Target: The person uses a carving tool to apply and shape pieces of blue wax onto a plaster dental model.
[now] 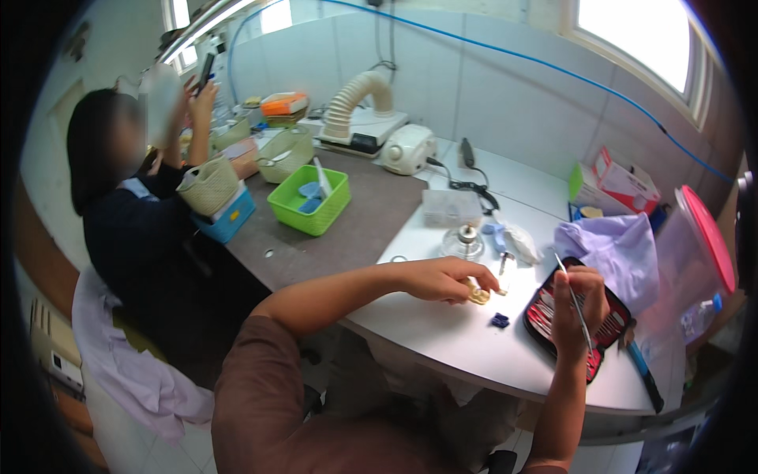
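My left hand (pixel 448 278) reaches over the white tabletop, its fingers closed on a small yellowish dental cast (pixel 478 295). Part of the cast is hidden under the fingers. In my right hand (pixel 580 306), raised over the open tool case, is a thin metal dental hand instrument (pixel 583 317), tilted with its upper tip toward the left. The black zip case (pixel 540 314) has a red lining and holds several slim metal tools. A small dark blue lump (pixel 500 320) lies between the cast and the case. Behind my left hand stands a glass spirit burner (pixel 464 244).
Behind the burner sits a clear plastic box (pixel 452 208). A lilac cloth (pixel 612 254) and a pink-lidded tub (pixel 703 237) crowd the right; a blue-and-black handled tool (pixel 643 371) lies near the edge. Leftward are a green basket (pixel 309 207) and a person (pixel 134 213) holding up a dark object.
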A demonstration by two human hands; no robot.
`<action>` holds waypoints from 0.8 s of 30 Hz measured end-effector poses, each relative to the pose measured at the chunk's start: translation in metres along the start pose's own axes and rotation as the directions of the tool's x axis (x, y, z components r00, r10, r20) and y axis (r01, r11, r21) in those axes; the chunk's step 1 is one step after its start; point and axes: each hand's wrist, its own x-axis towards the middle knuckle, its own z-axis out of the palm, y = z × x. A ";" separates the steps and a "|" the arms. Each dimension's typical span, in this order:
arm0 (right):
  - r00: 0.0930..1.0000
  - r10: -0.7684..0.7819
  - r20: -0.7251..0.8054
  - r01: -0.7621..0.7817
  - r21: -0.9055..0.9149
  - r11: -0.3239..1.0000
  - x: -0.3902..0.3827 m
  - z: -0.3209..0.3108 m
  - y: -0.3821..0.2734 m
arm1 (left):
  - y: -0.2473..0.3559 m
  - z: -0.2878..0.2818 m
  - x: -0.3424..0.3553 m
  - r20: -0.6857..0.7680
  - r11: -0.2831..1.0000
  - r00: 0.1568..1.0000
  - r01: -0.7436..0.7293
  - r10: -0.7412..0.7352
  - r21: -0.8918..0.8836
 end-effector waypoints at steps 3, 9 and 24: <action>0.999 0.017 0.034 -0.018 0.030 0.999 -0.007 -0.003 -0.008 | -0.005 0.008 0.001 0.053 0.999 0.998 -0.032 0.032 -0.010; 0.988 0.134 0.077 -0.145 0.156 0.977 -0.005 -0.010 -0.002 | -0.013 0.012 0.015 0.088 0.997 0.995 -0.057 0.052 0.056; 0.917 0.013 0.398 -0.073 0.137 0.988 0.060 0.044 -0.015 | 0.001 0.004 -0.002 0.089 0.977 0.988 -0.136 0.123 0.162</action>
